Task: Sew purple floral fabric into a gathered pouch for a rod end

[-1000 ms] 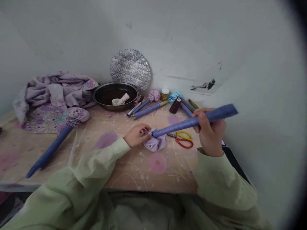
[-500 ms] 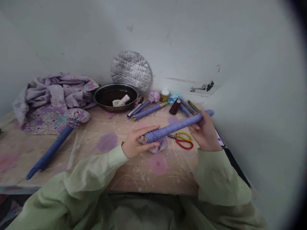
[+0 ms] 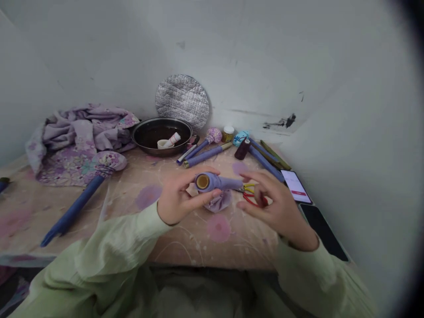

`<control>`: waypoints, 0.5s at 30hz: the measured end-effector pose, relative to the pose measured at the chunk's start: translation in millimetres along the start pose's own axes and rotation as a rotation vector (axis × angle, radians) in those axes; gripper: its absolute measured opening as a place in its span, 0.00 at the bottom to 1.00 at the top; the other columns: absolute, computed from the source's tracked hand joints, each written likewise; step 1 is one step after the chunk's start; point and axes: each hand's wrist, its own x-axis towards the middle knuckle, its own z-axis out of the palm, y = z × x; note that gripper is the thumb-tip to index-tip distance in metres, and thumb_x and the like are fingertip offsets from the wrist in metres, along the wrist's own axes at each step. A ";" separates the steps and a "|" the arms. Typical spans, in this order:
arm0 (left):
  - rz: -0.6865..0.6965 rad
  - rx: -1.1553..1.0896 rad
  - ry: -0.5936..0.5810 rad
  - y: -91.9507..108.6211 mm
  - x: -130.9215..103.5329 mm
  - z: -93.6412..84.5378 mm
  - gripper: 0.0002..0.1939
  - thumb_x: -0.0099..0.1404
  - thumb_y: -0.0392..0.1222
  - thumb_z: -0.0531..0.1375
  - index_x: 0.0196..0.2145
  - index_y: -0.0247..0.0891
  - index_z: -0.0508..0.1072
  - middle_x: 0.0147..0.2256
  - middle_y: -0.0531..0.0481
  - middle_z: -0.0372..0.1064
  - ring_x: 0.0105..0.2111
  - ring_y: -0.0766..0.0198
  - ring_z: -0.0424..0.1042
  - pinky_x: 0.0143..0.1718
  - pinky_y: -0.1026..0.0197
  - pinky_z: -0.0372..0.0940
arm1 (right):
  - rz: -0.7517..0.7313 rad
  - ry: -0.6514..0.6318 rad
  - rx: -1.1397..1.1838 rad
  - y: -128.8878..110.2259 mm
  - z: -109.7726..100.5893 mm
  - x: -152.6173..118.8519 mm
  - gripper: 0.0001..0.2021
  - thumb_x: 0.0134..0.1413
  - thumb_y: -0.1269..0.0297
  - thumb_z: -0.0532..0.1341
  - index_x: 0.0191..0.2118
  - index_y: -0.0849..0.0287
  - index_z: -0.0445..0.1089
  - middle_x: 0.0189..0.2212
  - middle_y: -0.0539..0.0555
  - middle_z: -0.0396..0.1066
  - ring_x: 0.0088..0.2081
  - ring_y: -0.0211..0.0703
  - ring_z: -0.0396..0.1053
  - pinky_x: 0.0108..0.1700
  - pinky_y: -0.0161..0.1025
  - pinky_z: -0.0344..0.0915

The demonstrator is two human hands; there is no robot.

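A purple-wrapped tube [image 3: 220, 182] is gripped near its front end by my left hand [image 3: 179, 194]. Its hollow, yellowish opening faces me. Off the tube's side, my right hand [image 3: 274, 201] is open, thumb and index finger spread, with nothing visible between them. Under the tube lies a gathered piece of lilac cloth [image 3: 218, 202]. Scissors [image 3: 254, 194] with red and yellow handles rest behind my right fingers, partly hidden by them.
Along the wall stand a black pan [image 3: 161, 137], a silver foil disc [image 3: 183, 100], a small jar [image 3: 228, 134] and a dark thread spool [image 3: 242, 149]. Flowered cloth [image 3: 69, 145] and a cloth-headed blue stick [image 3: 74, 210] lie left; a lit phone [image 3: 296, 186] lies right.
My right hand has let go of the tube's far end and moved down and nearer. The tube has turned so its hollow end points toward me, still in my left hand.
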 end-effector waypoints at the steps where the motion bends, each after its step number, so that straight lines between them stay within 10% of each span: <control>1: 0.021 0.005 -0.021 3.1 3.1 1.7 0.12 0.57 0.46 0.62 0.38 0.38 0.73 0.36 0.49 0.73 0.35 0.61 0.72 0.41 0.59 0.66 | -0.069 -0.009 -0.106 -8.0 5.5 1.2 0.26 0.45 0.52 0.64 0.50 0.58 0.63 0.42 0.58 0.69 0.24 0.36 0.65 0.24 0.36 0.61; 7: -0.060 -0.159 -0.184 -0.7 26.2 9.9 0.23 0.63 0.52 0.54 0.52 0.37 0.64 0.26 0.51 0.70 0.26 0.65 0.68 0.31 0.62 0.64 | 0.006 0.176 -0.117 -10.0 21.6 17.5 0.10 0.52 0.58 0.58 0.35 0.59 0.67 0.23 0.51 0.68 0.22 0.37 0.64 0.23 0.35 0.58; 15: -0.064 0.199 -0.372 -84.7 12.8 13.2 0.17 0.63 0.42 0.52 0.47 0.34 0.67 0.43 0.42 0.69 0.43 0.58 0.68 0.47 0.54 0.60 | 0.091 0.540 0.499 16.6 8.4 31.5 0.08 0.53 0.58 0.58 0.37 0.55 0.62 0.29 0.49 0.69 0.16 0.29 0.58 0.18 0.32 0.58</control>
